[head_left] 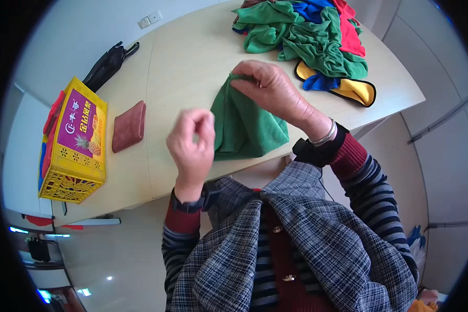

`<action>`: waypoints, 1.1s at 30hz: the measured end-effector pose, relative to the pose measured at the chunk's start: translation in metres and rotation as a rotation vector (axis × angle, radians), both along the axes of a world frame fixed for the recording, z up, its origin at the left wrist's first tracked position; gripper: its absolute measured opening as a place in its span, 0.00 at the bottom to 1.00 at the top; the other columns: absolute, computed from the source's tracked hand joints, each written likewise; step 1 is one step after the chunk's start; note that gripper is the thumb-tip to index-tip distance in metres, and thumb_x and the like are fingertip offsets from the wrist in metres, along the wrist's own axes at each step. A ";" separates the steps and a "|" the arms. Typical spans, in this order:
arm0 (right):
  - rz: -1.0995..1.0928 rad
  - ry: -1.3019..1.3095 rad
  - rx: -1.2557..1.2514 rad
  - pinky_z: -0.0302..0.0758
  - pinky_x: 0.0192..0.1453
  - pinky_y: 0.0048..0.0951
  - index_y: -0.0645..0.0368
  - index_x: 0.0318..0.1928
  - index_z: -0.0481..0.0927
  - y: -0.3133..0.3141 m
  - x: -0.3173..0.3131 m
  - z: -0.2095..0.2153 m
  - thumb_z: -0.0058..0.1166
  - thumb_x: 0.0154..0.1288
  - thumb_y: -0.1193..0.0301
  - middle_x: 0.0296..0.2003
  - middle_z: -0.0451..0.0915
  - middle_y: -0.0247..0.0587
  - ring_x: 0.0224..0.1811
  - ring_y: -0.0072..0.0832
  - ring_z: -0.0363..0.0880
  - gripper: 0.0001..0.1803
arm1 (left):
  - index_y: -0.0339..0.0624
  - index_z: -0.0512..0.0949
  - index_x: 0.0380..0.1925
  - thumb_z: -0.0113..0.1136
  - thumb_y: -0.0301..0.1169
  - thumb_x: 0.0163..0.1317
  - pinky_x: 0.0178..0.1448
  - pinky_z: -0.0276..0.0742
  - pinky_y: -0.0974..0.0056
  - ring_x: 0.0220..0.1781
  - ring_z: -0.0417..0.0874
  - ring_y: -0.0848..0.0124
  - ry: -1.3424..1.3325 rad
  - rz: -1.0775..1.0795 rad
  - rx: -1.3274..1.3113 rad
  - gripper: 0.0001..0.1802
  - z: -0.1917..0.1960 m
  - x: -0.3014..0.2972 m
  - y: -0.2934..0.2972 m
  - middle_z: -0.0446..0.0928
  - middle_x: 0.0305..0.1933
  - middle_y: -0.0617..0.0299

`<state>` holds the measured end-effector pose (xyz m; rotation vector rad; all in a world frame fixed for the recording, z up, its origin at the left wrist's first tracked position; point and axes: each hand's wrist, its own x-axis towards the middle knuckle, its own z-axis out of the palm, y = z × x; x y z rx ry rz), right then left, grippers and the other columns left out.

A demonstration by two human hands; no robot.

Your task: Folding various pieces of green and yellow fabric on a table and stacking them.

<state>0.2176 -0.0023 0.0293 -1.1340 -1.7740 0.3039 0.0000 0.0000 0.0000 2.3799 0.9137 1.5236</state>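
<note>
A green cloth (247, 130) hangs in a peak over the front of the table, its lower part spread near the edge. My right hand (273, 88) pinches the cloth's top corner between thumb and fingers, holding it up. Just left of the cloth, my left hand (191, 145) is raised with curled fingers, thumb and forefinger drawn together. Slight blur covers its fingertips, and whether anything sits between them is not clear. A bracelet (325, 132) and dark bands circle my wrists.
Folded brownish-pink cloth (129, 127) lies left on the table (174, 57). Beside it stands a yellow and purple carton (80, 138) with cloths inside. A black folded umbrella (106, 65) rests behind. Green, blue, red and yellow cloths (317, 41) are heaped at the far right.
</note>
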 end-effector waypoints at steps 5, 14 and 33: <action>0.069 0.094 0.040 0.72 0.38 0.20 0.63 0.47 0.80 0.000 -0.002 0.009 0.62 0.70 0.73 0.31 0.75 0.29 0.34 0.13 0.71 0.09 | 0.38 0.79 0.41 0.67 0.30 0.62 0.42 0.82 0.54 0.39 0.84 0.51 0.228 0.093 -0.109 0.10 -0.043 -0.009 -0.017 0.82 0.39 0.50; 0.107 0.263 0.030 0.72 0.39 0.18 0.62 0.49 0.80 -0.008 0.016 0.034 0.61 0.72 0.70 0.32 0.75 0.23 0.35 0.11 0.71 0.10 | 0.36 0.80 0.46 0.69 0.39 0.58 0.47 0.81 0.50 0.43 0.84 0.50 0.737 0.190 -0.091 0.21 -0.073 -0.043 0.020 0.82 0.45 0.47; 0.096 0.222 -0.017 0.74 0.40 0.17 0.62 0.52 0.80 -0.020 0.033 0.054 0.60 0.73 0.67 0.33 0.76 0.24 0.36 0.11 0.73 0.14 | 0.35 0.81 0.45 0.59 0.53 0.65 0.45 0.80 0.57 0.36 0.84 0.53 0.931 -0.244 -0.708 0.28 0.008 -0.047 0.071 0.84 0.39 0.48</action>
